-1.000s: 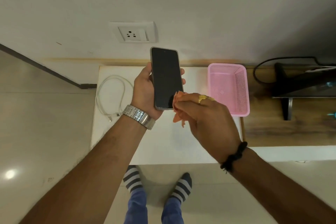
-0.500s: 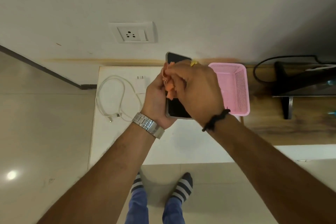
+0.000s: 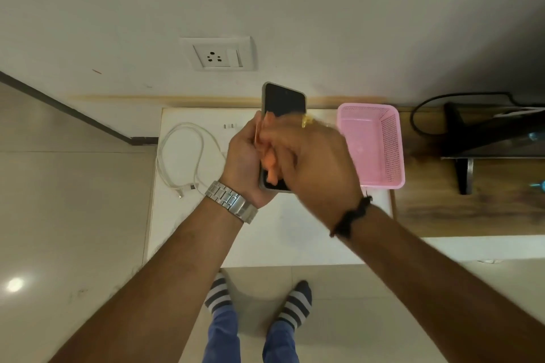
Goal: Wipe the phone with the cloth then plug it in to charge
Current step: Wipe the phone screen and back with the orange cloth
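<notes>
My left hand (image 3: 243, 160) grips a dark phone (image 3: 283, 99) upright above the white table (image 3: 295, 233), screen facing me. An orange cloth (image 3: 269, 162) is bunched in my right hand (image 3: 312, 162) and pressed against the middle of the screen, hiding most of the glass; that hand is motion-blurred. A white charging cable (image 3: 180, 156) lies coiled on the table's left part, its plugs at the near end. A white adapter (image 3: 231, 126) sits just behind my left hand. A wall socket (image 3: 216, 55) is on the wall above the table.
An empty pink plastic basket (image 3: 374, 144) stands on the table's right side, close to my right hand. Further right is a wooden surface (image 3: 472, 209) with a black stand and black cable (image 3: 418, 115). My striped socks (image 3: 295, 303) show on the floor below.
My right hand with the cloth went from the phone's lower right corner up over the screen, then slid down a little, uncovering more of the phone's top. The phone shifted right.
</notes>
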A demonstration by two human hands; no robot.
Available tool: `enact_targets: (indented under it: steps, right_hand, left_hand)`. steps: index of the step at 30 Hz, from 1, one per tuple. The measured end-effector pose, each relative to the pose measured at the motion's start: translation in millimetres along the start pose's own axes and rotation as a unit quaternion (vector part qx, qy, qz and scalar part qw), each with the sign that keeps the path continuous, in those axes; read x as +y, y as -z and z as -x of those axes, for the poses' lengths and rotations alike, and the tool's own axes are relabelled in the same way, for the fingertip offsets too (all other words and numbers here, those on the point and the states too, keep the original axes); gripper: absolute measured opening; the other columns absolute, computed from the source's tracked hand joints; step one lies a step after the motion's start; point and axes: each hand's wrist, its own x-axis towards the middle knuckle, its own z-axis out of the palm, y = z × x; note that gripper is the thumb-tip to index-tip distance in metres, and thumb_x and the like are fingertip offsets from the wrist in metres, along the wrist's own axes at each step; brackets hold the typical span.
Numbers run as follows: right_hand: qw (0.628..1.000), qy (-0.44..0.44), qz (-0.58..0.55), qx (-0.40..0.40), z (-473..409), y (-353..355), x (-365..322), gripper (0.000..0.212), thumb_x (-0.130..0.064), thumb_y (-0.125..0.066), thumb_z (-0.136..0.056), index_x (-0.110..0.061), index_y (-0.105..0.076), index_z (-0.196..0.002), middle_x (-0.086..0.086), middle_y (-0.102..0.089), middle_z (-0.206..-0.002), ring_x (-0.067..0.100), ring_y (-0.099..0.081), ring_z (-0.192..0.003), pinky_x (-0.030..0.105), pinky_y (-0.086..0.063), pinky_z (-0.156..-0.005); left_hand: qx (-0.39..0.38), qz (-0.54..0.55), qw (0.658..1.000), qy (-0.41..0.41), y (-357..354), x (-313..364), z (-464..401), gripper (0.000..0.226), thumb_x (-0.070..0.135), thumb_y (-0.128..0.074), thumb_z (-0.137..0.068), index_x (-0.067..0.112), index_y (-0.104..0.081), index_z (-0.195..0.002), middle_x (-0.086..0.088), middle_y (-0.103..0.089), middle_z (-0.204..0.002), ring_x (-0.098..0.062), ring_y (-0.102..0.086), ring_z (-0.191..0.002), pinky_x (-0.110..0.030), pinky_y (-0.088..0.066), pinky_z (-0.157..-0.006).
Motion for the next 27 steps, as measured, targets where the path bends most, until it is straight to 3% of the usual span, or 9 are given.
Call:
enact_targets:
  steps: [3,6,10,15,18,22,23,26,27]
  right_hand:
    - [0.998,0.041,-0.008,-0.051,26,4,-9,0.018,-0.011,-0.062,-0.091,-0.002,-0.075,-0.099,0.016,-0.075,-0.095,0.030,-0.071,-0.086,0.041,-0.060,-0.084]
    - [0.999,0.037,0.008,0.034,-3,14,0,0.017,-0.008,-0.061,-0.090,-0.009,-0.077,-0.092,0.007,-0.074,-0.084,0.024,-0.069,-0.079,0.037,-0.058,-0.075]
    - [0.998,0.005,-0.010,0.056,-23,13,3,0.017,-0.011,-0.061,-0.096,-0.012,-0.078,-0.097,0.001,-0.073,-0.086,0.012,-0.065,-0.080,0.022,-0.050,-0.080]
    - [0.997,0.054,0.003,-0.063,24,6,-14,0.017,-0.012,-0.064,-0.094,-0.005,-0.075,-0.104,0.014,-0.074,-0.104,0.027,-0.069,-0.095,0.037,-0.055,-0.090]
    - [0.998,0.031,0.035,0.031,-12,19,0,0.016,-0.010,-0.061,-0.093,-0.011,-0.076,-0.096,0.005,-0.073,-0.090,0.021,-0.067,-0.085,0.035,-0.055,-0.081]
    - [0.998,-0.029,-0.016,0.053,-26,17,5,0.021,-0.012,-0.056,-0.098,-0.010,-0.076,-0.093,0.001,-0.073,-0.086,0.010,-0.064,-0.081,0.030,-0.051,-0.084]
    - [0.999,-0.028,-0.032,0.028,-13,12,0,0.022,-0.013,-0.055,-0.097,-0.008,-0.075,-0.089,0.001,-0.072,-0.081,0.008,-0.064,-0.078,0.030,-0.051,-0.083]
    - [0.998,0.024,-0.012,-0.051,22,9,-15,0.021,-0.013,-0.055,-0.095,-0.007,-0.075,-0.095,0.008,-0.073,-0.091,0.020,-0.065,-0.086,0.038,-0.054,-0.083]
    - [0.998,0.040,0.011,-0.043,18,12,-11,0.020,-0.012,-0.057,-0.094,-0.008,-0.076,-0.100,0.008,-0.073,-0.094,0.022,-0.066,-0.088,0.038,-0.054,-0.082]
  left_hand:
    - [0.001,0.031,0.999,0.042,-1,0,3,0.067,0.062,-0.041,-0.100,0.009,-0.076,-0.119,-0.013,-0.066,-0.120,-0.029,-0.065,-0.103,-0.040,-0.051,-0.093]
    - [-0.006,0.018,0.999,0.026,-6,-12,5,0.047,0.050,-0.049,-0.101,0.016,-0.080,-0.096,-0.009,-0.073,-0.097,-0.024,-0.072,-0.092,-0.038,-0.056,-0.085]
    - [-0.039,0.014,0.999,0.018,-7,-9,5,0.054,0.039,-0.041,-0.106,0.017,-0.081,-0.077,-0.003,-0.077,-0.074,-0.017,-0.076,-0.074,-0.027,-0.061,-0.068]
    - [-0.029,0.029,0.999,0.032,-2,2,6,0.063,0.058,-0.044,-0.099,0.010,-0.071,-0.129,-0.014,-0.066,-0.123,-0.029,-0.065,-0.107,-0.040,-0.051,-0.100]
    - [-0.038,0.023,0.999,0.022,-3,-8,9,0.045,0.048,-0.046,-0.104,0.014,-0.076,-0.103,-0.010,-0.072,-0.103,-0.024,-0.070,-0.093,-0.037,-0.056,-0.090]
    - [-0.043,0.010,0.999,0.019,-5,-4,8,0.052,0.048,-0.041,-0.106,0.016,-0.080,-0.094,-0.007,-0.078,-0.090,-0.022,-0.074,-0.084,-0.033,-0.061,-0.080]
    - [-0.044,0.017,0.999,0.019,-5,-1,8,0.049,0.048,-0.045,-0.104,0.015,-0.080,-0.094,-0.008,-0.076,-0.092,-0.022,-0.072,-0.087,-0.033,-0.059,-0.082]
    - [-0.034,0.016,0.999,0.037,-2,1,11,0.056,0.053,-0.047,-0.100,0.010,-0.074,-0.124,-0.020,-0.068,-0.135,-0.033,-0.065,-0.122,-0.043,-0.046,-0.112]
    - [-0.041,0.022,0.998,0.047,-3,-2,12,0.056,0.051,-0.043,-0.104,0.009,-0.076,-0.121,-0.022,-0.071,-0.129,-0.033,-0.069,-0.119,-0.045,-0.050,-0.109]
